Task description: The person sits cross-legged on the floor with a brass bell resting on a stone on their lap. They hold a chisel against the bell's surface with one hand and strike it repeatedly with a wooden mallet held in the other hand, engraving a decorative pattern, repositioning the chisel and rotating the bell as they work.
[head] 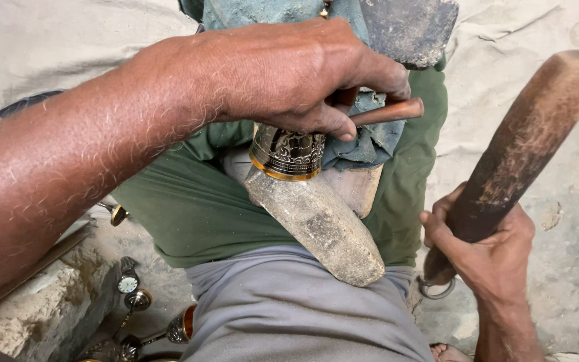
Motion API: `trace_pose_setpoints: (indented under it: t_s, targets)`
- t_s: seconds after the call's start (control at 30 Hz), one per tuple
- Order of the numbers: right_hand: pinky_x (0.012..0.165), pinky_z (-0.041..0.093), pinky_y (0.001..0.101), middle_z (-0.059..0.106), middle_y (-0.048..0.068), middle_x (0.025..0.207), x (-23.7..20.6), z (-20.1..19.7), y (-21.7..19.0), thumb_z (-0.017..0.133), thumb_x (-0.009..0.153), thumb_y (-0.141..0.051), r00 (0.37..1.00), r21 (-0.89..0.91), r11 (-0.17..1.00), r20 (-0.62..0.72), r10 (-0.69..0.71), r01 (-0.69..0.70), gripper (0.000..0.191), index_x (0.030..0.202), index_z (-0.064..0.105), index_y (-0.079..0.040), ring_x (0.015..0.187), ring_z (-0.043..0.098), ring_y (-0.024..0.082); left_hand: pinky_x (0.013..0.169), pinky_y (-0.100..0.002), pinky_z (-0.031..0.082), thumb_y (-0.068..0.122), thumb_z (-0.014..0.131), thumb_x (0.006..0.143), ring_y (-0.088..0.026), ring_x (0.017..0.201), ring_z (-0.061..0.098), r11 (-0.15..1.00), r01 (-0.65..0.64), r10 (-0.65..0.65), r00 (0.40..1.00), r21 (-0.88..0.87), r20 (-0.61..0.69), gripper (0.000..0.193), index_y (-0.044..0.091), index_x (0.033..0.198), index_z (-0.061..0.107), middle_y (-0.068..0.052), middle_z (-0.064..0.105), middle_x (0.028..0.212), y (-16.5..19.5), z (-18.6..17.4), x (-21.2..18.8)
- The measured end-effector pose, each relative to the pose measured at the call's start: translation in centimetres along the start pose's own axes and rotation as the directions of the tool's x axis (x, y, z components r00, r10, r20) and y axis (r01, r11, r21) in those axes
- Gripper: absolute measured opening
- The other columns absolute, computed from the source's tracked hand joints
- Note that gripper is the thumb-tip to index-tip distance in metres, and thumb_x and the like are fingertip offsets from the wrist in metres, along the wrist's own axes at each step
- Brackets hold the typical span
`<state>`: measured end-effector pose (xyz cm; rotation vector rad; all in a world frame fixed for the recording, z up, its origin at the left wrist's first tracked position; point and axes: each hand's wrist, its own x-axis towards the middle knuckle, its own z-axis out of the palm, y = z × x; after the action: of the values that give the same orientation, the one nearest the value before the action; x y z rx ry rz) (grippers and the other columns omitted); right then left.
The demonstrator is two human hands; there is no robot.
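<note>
My left hand [303,74] grips an engraved brass cylinder [288,154] with a wooden handle [390,111], pressing it onto the tip of a worn metal stake [316,224] that rises from my lap. A dark cloth [370,141] lies under the hand. Raised at the right, my right hand [487,251] clasps a thick wooden mallet [527,144] whose head points up and to the right, apart from the cylinder.
Several small brass pieces [135,295] lie on the ground at the lower left beside a rough stone block [41,308]. A metal ring [435,289] sits near my right hand. Pale cloth [68,40] covers the floor behind. My legs wear green and grey fabric.
</note>
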<state>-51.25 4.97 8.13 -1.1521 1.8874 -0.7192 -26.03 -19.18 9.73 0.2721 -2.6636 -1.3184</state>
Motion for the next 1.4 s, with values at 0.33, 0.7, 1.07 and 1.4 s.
trace_pose_setpoints:
  t_s: [0.33, 0.7, 1.07, 1.4]
  targets:
    - [0.061, 0.060, 0.0283, 0.071, 0.006, 0.080, -0.7, 0.9, 0.8, 0.081, 0.080, -0.002, 1.000, 0.010, 1.000, -0.012, 0.005, -0.005, 0.025, 0.100, 0.066, -0.001, 0.068, 0.071, 0.014, 0.069, -0.050, 0.048, 0.022, 0.085, 0.082, -0.033, 0.083, 0.071, 1.000, 0.006, -0.005, 0.999, -0.013, 0.049, 0.051, 0.011, 0.127, 0.064, -0.011, 0.074, 0.089, 0.0, -0.2, 0.2]
    - [0.065, 0.059, 0.0288, 0.071, 0.004, 0.078, -1.1, 1.0, 1.2, 0.082, 0.079, -0.002, 0.999, -0.142, 0.989, 0.000, -0.035, 0.035, 0.020, 0.093, 0.067, -0.003, 0.069, 0.070, 0.012, 0.071, -0.048, 0.050, 0.023, 0.084, 0.081, -0.031, 0.088, 0.072, 0.998, 0.016, -0.011, 0.996, -0.055, 0.087, 0.055, 0.014, 0.130, 0.063, -0.010, 0.075, 0.096, -0.1, -0.2, 0.3]
    - [0.042, 0.055, 0.0305, 0.071, 0.006, 0.070, -1.5, 1.1, 0.9, 0.081, 0.084, -0.002, 0.983, 0.120, 0.977, -0.030, 0.181, -0.176, 0.014, 0.090, 0.069, -0.001, 0.050, 0.067, 0.015, 0.070, -0.047, 0.051, 0.023, 0.084, 0.080, -0.029, 0.087, 0.072, 0.999, 0.029, -0.027, 0.995, -0.018, 0.100, 0.057, 0.018, 0.133, 0.064, -0.009, 0.075, 0.094, -0.2, -0.2, 0.5]
    - [0.054, 0.053, 0.0255, 0.069, 0.005, 0.077, -1.4, 1.2, 0.2, 0.082, 0.079, 0.000, 0.996, -0.079, 0.993, -0.028, -0.090, 0.087, 0.023, 0.095, 0.065, 0.000, 0.063, 0.066, 0.012, 0.071, -0.049, 0.050, 0.025, 0.086, 0.080, -0.033, 0.089, 0.072, 0.996, -0.061, 0.057, 0.995, 0.058, 0.078, 0.059, 0.016, 0.134, 0.064, -0.011, 0.076, 0.097, -0.1, -0.2, 0.8]
